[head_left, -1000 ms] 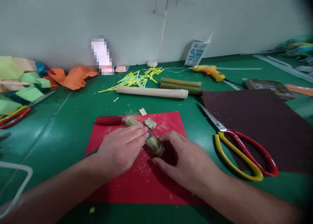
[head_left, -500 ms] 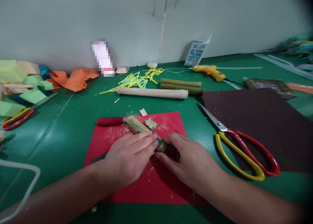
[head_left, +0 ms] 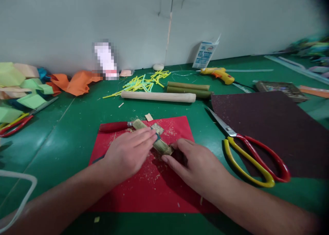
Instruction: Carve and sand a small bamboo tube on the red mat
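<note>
A split piece of green bamboo (head_left: 162,146) lies slantwise on a red sheet (head_left: 144,194). My left hand (head_left: 130,149) rests over its middle, fingers together, pressing a dark strip (head_left: 157,136) that looks like sandpaper onto its surface. At the near end of the bamboo, my right hand (head_left: 195,161) pinches it between thumb and fingers. Behind my left hand lies a red-handled tool (head_left: 114,126), its working end hidden. A small greyish square (head_left: 158,128) sits beside the bamboo, and fine shavings are scattered over the sheet. Part of a dark blue strip (head_left: 98,159) shows beside my left wrist.
Large scissors (head_left: 232,132) lie at right on a dark brown sheet (head_left: 272,125). Behind the red sheet are a pale wooden rod (head_left: 158,96), bamboo lengths (head_left: 190,90), cut straws (head_left: 140,83) and a yellow glue gun (head_left: 218,74). Folded paper (head_left: 32,99) and more scissors (head_left: 19,124) are at left.
My left hand has slid back and left along the bamboo with the dark strip, uncovering more of the near end. My right hand keeps its hold there.
</note>
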`<act>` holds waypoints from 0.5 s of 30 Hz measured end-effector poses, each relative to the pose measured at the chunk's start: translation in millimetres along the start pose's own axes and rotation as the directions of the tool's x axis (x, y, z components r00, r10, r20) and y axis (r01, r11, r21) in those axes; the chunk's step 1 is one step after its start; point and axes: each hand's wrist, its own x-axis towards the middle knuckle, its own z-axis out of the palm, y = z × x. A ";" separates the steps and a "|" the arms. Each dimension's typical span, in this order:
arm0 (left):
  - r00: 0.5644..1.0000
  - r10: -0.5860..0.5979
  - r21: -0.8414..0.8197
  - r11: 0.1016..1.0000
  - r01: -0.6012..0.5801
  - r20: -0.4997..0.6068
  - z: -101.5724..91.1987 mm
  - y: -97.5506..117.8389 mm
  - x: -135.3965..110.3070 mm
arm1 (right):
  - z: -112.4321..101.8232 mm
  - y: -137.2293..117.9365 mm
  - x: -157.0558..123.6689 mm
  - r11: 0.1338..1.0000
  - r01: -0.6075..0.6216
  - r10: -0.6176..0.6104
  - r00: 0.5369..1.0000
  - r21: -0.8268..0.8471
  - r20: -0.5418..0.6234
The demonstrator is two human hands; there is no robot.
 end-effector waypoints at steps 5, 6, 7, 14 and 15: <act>1.000 0.012 -0.045 0.999 -0.012 -0.010 -1.9 7.8 1.8 | 1.0 -1.1 -0.5 1.000 0.011 -0.011 1.000 0.013 -0.003; 1.000 0.025 -0.062 0.998 -0.025 0.000 -2.0 9.9 1.6 | 0.9 -1.4 -0.3 1.000 0.012 -0.012 1.000 0.020 0.000; 0.999 0.031 -0.074 0.997 -0.030 0.010 -2.1 10.8 1.1 | 0.8 -1.7 -0.1 1.000 0.014 -0.014 1.000 0.026 0.001; 0.999 0.006 -0.051 0.999 -0.004 0.045 -3.3 6.0 -2.3 | 0.4 -1.8 0.1 1.000 0.017 -0.017 1.000 -0.011 -0.018; 0.998 0.013 -0.053 0.999 -0.010 0.060 -4.1 6.9 -2.0 | 0.4 -1.5 0.0 1.000 0.017 -0.017 1.000 -0.008 -0.013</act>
